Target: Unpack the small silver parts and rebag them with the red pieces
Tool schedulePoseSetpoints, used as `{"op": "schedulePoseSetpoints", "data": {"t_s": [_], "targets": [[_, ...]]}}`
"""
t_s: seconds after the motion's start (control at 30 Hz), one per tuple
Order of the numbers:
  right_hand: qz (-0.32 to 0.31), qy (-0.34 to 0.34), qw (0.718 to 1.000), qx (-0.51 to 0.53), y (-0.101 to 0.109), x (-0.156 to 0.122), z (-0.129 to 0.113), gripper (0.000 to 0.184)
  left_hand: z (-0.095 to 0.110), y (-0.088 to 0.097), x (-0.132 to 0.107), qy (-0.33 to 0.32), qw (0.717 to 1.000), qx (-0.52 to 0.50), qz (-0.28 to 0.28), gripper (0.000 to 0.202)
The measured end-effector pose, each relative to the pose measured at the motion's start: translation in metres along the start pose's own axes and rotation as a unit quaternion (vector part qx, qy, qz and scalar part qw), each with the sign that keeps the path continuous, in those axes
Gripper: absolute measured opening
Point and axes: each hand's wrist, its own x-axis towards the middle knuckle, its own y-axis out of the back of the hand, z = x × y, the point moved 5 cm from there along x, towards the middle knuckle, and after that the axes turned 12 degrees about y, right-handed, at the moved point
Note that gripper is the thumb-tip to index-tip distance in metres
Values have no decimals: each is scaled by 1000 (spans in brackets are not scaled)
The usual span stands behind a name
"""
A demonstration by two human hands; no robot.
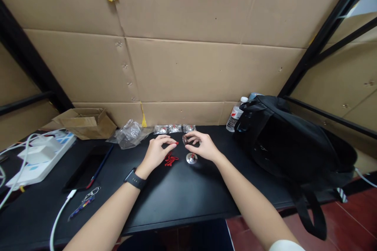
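Observation:
My left hand (159, 150), with a dark watch on its wrist, pinches a red cord (176, 143) between thumb and fingertips. Opposite it, my right hand (202, 146) holds a small round metal finger cymbal (185, 139) on edge, its face turned toward the cord. Whether cord and cymbal touch is too small to tell. Below my right fingers a second shiny finger cymbal (191, 158) lies on the black table, a bit of red at its centre. A loose bundle of red cords (171, 159) rests under my left fingers.
Three clear packets (174, 128) line the back, beside a crumpled plastic bag (129, 135) and a paper bag (88, 122). Leftward are a power strip (55, 159), a phone (85, 168) and a keychain (84, 204). A water bottle (235, 115) and black backpack (288, 145) stand right.

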Motion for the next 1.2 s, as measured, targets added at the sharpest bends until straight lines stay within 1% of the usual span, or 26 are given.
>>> {"op": "schedulePoseSetpoints", "data": {"t_s": [0.1, 0.2, 0.27, 0.37, 0.47, 0.63, 0.83, 0.93, 1.07, 1.13, 1.2], "targets": [[18, 14, 999, 34, -18, -1, -13, 41, 5, -5, -2, -8, 1000, -13, 1, 15], [24, 17, 998, 58, -27, -1, -18, 39, 9, -7, -5, -17, 999, -32, 29, 15], [28, 12, 997, 65, -29, -2, -17, 38, 10, -8, -6, -14, 998, -40, 48, 14], [37, 7, 997, 71, -27, -2, -13, 34, 11, -9, -8, -15, 998, -39, 55, 14], [36, -4, 995, 96, -27, -3, -10, 31, 13, -10, -9, -12, 998, -13, 60, 13], [22, -13, 992, 120, -31, -4, -10, 32, 12, -11, -12, -4, 997, 32, 72, 12], [35, -37, 993, 105, -34, -5, -4, 33, 15, -9, -13, -13, 995, 69, 73, 14], [46, -45, 991, 120, -37, -6, -1, 32, 21, -7, -15, -27, 993, 76, 84, 14], [47, -84, 981, 168, -42, -8, 5, 32, 27, -4, -19, -42, 988, 93, 114, 13], [42, -109, 977, 180, -44, -9, 8, 34, 29, -4, -20, -45, 986, 106, 118, 13], [30, -115, 976, 180, -43, -8, 10, 34, 30, -4, -20, -45, 986, 113, 115, 13]]}}
